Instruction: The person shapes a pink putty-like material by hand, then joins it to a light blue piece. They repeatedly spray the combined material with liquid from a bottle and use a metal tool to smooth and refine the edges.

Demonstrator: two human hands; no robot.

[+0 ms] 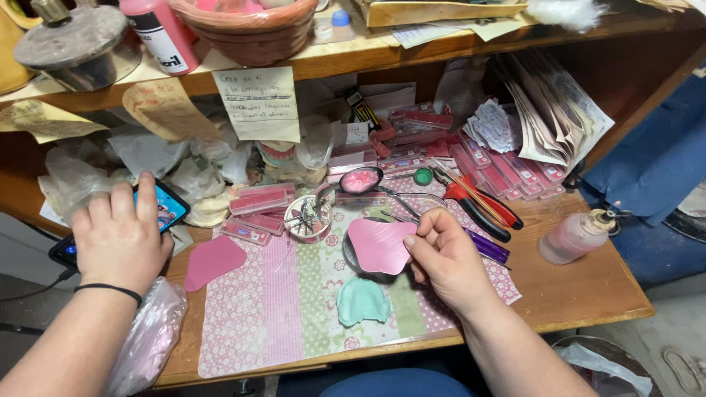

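— What takes up most of the wooden bench point(588, 287)?

— A patchwork mat point(294, 294) in pinks and greens, likely laid down to protect the wood. On it lie a second pink wax sheet point(213, 261) to the left, flat and within reach, and a mint-green dental cast point(362, 301) near the front edge.

— And the hands?

— The left hand point(121, 235) lies palm-down over a smartphone point(158, 209) at the bench's left edge, fingers spread and loose, covering rather than gripping it. The right hand point(445, 257) is raised over the mat, wrist bent inward, thumb and fingertips pinched on the edge of a pink wax sheet point(379, 244), held tilted up, seemingly for a clear look.

— Anything close by?

— Red-handled pliers point(478, 206) just behind, and a small spirit lamp point(577, 235) to the right.
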